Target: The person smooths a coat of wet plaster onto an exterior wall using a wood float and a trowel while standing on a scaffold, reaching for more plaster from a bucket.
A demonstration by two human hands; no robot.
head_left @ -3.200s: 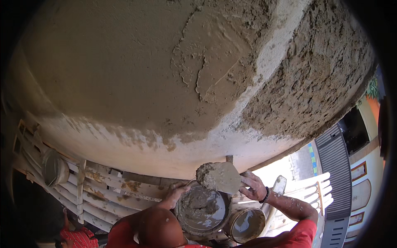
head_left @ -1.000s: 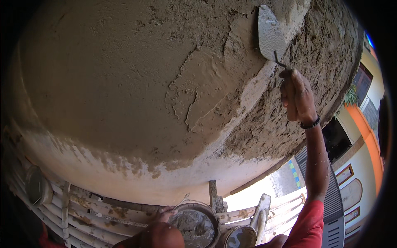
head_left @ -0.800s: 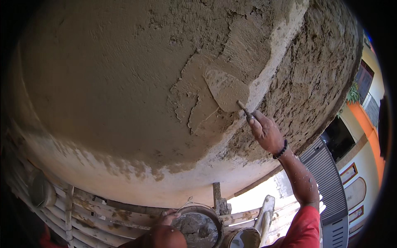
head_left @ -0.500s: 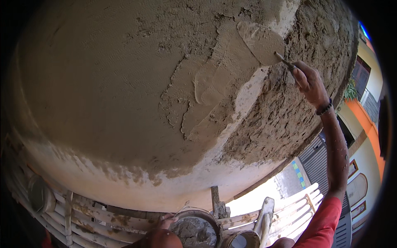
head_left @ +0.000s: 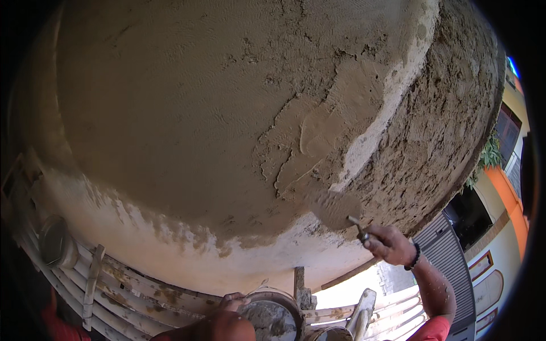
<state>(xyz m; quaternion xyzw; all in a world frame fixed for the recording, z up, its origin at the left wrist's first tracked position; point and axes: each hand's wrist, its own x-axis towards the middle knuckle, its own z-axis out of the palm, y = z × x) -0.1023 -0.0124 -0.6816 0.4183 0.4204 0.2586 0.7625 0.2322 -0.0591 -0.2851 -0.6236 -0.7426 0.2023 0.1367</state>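
My right hand (head_left: pixel 390 244) is closed round the handle of a plastering trowel (head_left: pixel 334 208), its broad blade smeared with wet mortar. The blade is at the lower part of the wall (head_left: pixel 170 142), over the pale strip between smooth fresh plaster and rough plaster. Whether it touches the wall I cannot tell. Down in front of me, my left hand (head_left: pixel 233 301) grips the rim of a bucket (head_left: pixel 300 314) by its wire handle. Grey wet mortar (head_left: pixel 268 319) lies inside. My left knee hides part of the bucket's near side.
Bamboo slats (head_left: pixel 148 295) form a platform along the wall's foot. Another bucket (head_left: pixel 58 241) stands at the far left, and a container (head_left: pixel 331 334) is right of the mortar bucket. A short wooden post (head_left: pixel 300 284) rises behind. A grey gate (head_left: pixel 443 244) is beyond, on the right.
My right hand has brought the trowel down from the upper part of the wall to its lower part. My left hand stays at the bucket. The view has shifted slightly.
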